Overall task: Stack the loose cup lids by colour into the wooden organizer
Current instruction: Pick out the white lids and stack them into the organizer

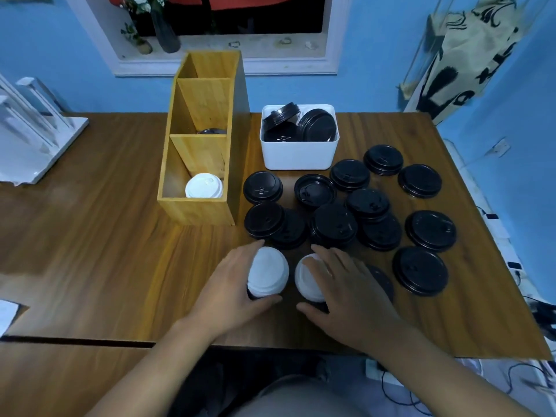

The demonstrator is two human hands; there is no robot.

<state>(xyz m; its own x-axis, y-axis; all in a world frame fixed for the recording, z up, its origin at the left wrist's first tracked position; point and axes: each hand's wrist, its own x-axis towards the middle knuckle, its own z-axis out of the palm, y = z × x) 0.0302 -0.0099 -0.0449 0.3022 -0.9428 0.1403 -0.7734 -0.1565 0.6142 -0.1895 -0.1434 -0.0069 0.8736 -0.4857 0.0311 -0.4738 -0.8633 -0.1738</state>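
A wooden organizer (192, 206) with three compartments stands mid-table. Its nearest compartment holds a stack of white lids (204, 185); the middle one shows a dark lid (212, 131) at its bottom. Several black lids (333, 225) lie loose on the table to the organizer's right. My left hand (231, 293) curls around a white lid (268, 272) near the front edge, thumb under it, with something dark just below. My right hand (349, 293) lies over a second white lid (307, 278), covering most of it and part of a black lid (383, 281).
A white tub (298, 155) with more black lids sits behind the loose ones. A white rack (33, 127) stands at the far left. The table's right edge runs close to the outer lids; cables lie on the floor beyond it.
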